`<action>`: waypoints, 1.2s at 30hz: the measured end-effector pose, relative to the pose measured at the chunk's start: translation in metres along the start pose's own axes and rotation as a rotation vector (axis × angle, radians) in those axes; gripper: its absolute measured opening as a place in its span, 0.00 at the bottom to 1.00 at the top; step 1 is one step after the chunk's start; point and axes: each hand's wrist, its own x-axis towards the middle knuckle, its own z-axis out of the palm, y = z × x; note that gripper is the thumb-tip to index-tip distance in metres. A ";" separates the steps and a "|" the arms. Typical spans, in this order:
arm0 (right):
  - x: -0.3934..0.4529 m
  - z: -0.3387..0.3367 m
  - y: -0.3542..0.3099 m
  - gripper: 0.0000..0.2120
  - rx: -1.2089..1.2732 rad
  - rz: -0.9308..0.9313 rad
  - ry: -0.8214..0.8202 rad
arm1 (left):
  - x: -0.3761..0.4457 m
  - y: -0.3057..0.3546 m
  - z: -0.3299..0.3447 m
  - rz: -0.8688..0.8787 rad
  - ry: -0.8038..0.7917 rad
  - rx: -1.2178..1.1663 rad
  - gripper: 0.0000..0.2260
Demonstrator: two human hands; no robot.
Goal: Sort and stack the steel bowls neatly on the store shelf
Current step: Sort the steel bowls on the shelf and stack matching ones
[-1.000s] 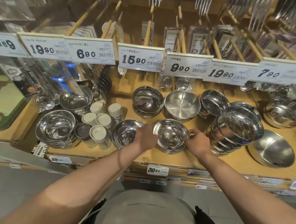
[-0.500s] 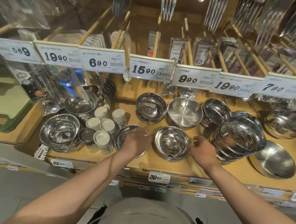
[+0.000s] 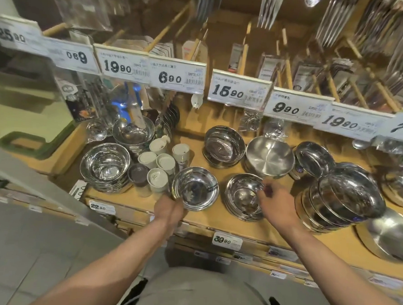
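A person stands at a wooden store shelf [image 3: 215,220] crowded with steel bowls, both bare arms reaching in. The left hand [image 3: 168,209] grips the near rim of a single shiny bowl [image 3: 195,187], fingers clamped on its edge, the bowl tilted toward the camera at the shelf's front edge. Just right of that bowl sits a low stack of bowls [image 3: 243,197]; the right hand [image 3: 274,200] hovers over the stack's right rim, fingers loosely curled, and whether they touch the metal cannot be told. Left of the held bowl stand white lidded shakers [image 3: 158,164] in a cluster, and beyond them another stack of shiny bowls [image 3: 105,166]. Behind the held bowl, toward the back of the shelf, sit a deep bowl [image 3: 224,145] and a brushed-finish bowl [image 3: 270,156]. Far right of the held bowl, a tall leaning stack of bowls [image 3: 345,199] rests beside a wide brushed bowl [image 3: 390,237]. Price tags [image 3: 238,89] hang in a row above, reading 19.90, 6.90, 15.90 and 9.90.
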 end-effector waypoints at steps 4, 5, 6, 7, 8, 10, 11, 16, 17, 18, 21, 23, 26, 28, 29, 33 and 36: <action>-0.002 -0.002 0.001 0.06 0.009 0.007 -0.019 | 0.000 0.002 0.003 -0.127 -0.031 -0.185 0.07; -0.002 -0.003 0.002 0.05 0.021 0.011 -0.020 | 0.000 0.002 0.005 -0.129 -0.031 -0.197 0.06; -0.002 -0.005 0.003 0.05 0.032 0.014 -0.019 | 0.000 0.003 0.006 -0.124 -0.025 -0.190 0.06; -0.003 -0.007 0.005 0.07 0.042 0.016 -0.019 | 0.000 0.004 0.007 -0.112 -0.011 -0.171 0.06; -0.002 -0.009 0.006 0.09 0.059 0.021 -0.023 | 0.000 0.005 0.008 -0.089 0.010 -0.139 0.07; -0.003 -0.014 0.009 0.13 0.107 0.041 -0.035 | -0.002 0.012 0.006 0.012 0.066 -0.048 0.07; -0.003 -0.016 0.010 0.13 0.119 0.050 -0.039 | -0.003 0.017 0.003 0.070 0.092 0.019 0.07; -0.003 -0.024 0.017 0.09 0.167 0.035 -0.041 | -0.004 0.049 -0.004 0.302 0.168 0.242 0.08; -0.002 -0.026 0.018 0.08 0.190 0.033 -0.046 | -0.004 0.056 -0.004 0.357 0.172 0.274 0.09; -0.002 -0.027 0.019 0.08 0.217 0.036 -0.051 | -0.004 0.064 -0.003 0.405 0.161 0.298 0.09; 0.001 -0.030 0.021 0.08 0.345 0.071 -0.057 | -0.006 0.089 0.003 0.497 0.012 0.338 0.11; 0.004 -0.031 0.021 0.05 0.455 0.097 -0.076 | -0.005 0.105 0.014 0.503 -0.161 0.353 0.13; 0.007 -0.035 0.024 0.04 0.571 0.114 -0.149 | -0.002 0.121 0.036 0.463 -0.348 0.410 0.15; 0.009 -0.037 0.028 0.09 0.611 0.128 -0.182 | 0.002 0.130 0.049 0.472 -0.436 0.435 0.18; 0.010 -0.038 0.031 0.11 0.613 0.140 -0.180 | 0.004 0.132 0.056 0.489 -0.483 0.411 0.18; 0.012 -0.034 0.044 0.10 0.540 0.236 -0.081 | 0.016 0.132 0.076 0.402 -0.428 0.279 0.12; 0.014 -0.024 0.052 0.09 0.459 0.323 -0.003 | 0.021 0.117 0.081 0.242 -0.377 0.309 0.10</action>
